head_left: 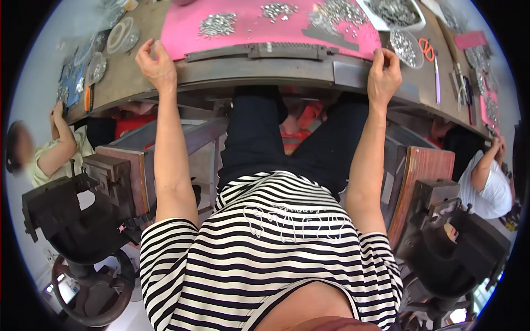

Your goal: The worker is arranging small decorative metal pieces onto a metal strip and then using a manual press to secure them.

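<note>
A pink mat (pixel 259 30) covers the bench in front of me, with piles of small silvery metal parts (pixel 218 25) on it. At its near left corner is my left hand (pixel 157 67), fingers curled and the thumb against the mat's edge. My right hand (pixel 385 78) pinches the near right corner between thumb and fingers. Along the mat's front edge, between both hands, lies a long dark metal fixture (pixel 270 51) with a row of fine teeth or slots. Right of it is a flat grey metal plate (pixel 349 73).
A white tray (pixel 422 23) of metal parts and a clear round tub (pixel 406 48) stand at right, near orange-handled scissors (pixel 426 48) and a purple stick-like tool (pixel 437 77). Clear containers (pixel 122 36) are at left. Co-workers sit on both sides, beyond heavy black machines (pixel 83 220).
</note>
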The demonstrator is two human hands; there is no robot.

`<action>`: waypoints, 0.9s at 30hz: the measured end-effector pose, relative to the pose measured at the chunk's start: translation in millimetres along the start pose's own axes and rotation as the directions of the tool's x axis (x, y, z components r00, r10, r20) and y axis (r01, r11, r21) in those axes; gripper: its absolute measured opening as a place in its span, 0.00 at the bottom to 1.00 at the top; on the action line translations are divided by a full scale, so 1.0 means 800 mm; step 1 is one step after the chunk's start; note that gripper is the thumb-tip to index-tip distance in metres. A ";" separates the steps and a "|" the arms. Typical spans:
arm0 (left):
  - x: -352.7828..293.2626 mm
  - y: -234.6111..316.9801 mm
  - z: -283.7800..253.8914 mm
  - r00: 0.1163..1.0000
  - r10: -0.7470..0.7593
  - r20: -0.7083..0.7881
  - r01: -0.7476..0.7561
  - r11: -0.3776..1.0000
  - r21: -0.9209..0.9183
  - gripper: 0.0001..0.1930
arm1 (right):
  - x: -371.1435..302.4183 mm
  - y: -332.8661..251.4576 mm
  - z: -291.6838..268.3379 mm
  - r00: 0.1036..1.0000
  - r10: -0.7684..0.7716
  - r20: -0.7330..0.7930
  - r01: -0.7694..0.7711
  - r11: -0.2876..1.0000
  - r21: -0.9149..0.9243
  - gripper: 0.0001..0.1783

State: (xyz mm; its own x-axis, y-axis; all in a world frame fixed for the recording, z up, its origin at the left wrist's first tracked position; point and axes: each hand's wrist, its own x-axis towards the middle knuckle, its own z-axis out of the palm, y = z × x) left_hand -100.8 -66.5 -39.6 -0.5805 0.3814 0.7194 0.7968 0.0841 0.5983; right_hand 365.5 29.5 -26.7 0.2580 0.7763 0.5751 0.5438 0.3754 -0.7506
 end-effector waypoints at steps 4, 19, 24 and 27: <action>-0.006 0.000 -0.004 0.999 0.051 -0.003 -0.051 0.997 -0.049 0.12 | -0.006 0.011 -0.004 0.998 -0.020 0.051 0.022 0.999 -0.047 0.10; -0.020 0.027 -0.005 0.995 -0.096 -0.037 0.093 0.993 -0.075 0.11 | 0.001 0.026 -0.011 0.989 -0.040 0.144 0.058 0.991 -0.121 0.17; -0.017 0.030 -0.003 0.994 -0.099 -0.038 0.096 0.992 -0.087 0.11 | 0.003 0.021 -0.013 0.988 -0.030 0.154 0.049 0.991 -0.126 0.18; -0.019 0.032 -0.002 0.994 -0.107 -0.029 0.104 0.990 -0.095 0.12 | 0.003 0.024 -0.015 0.986 -0.026 0.165 0.048 0.990 -0.130 0.18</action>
State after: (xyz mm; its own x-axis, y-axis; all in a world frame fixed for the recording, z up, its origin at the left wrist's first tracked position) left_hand -72.2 -71.8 -34.6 -0.6669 0.3434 0.6613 0.7128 0.0352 0.7005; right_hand 386.1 31.9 -35.6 0.1083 0.8392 0.5329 0.6549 0.3431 -0.6734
